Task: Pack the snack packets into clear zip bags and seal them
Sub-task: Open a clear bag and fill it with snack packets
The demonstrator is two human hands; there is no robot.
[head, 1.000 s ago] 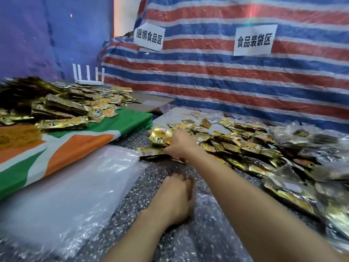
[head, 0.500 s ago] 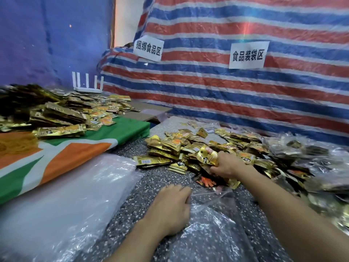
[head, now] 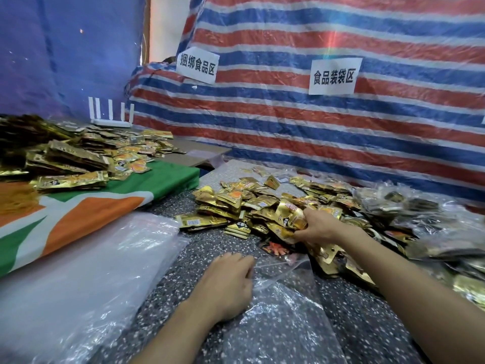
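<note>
A heap of gold snack packets (head: 252, 203) lies on the speckled table (head: 210, 240). My right hand (head: 319, 227) grips a bunch of gold packets (head: 290, 219) at the near edge of that heap. Just below it a clear zip bag (head: 283, 298) lies flat on the table with its mouth toward the heap. My left hand (head: 228, 285) holds the bag's left edge near the mouth, fingers curled onto the plastic.
A stack of clear bags (head: 78, 279) lies at the left. A green, orange and white cloth (head: 86, 206) carries another pile of gold packets (head: 65, 158). Filled clear bags (head: 420, 214) are heaped at the right. A striped tarp (head: 315, 132) backs the table.
My right hand has pulled back from the far left of the heap to its near edge with a bunch of packets. The clear bag's mouth now shows beside my left hand.
</note>
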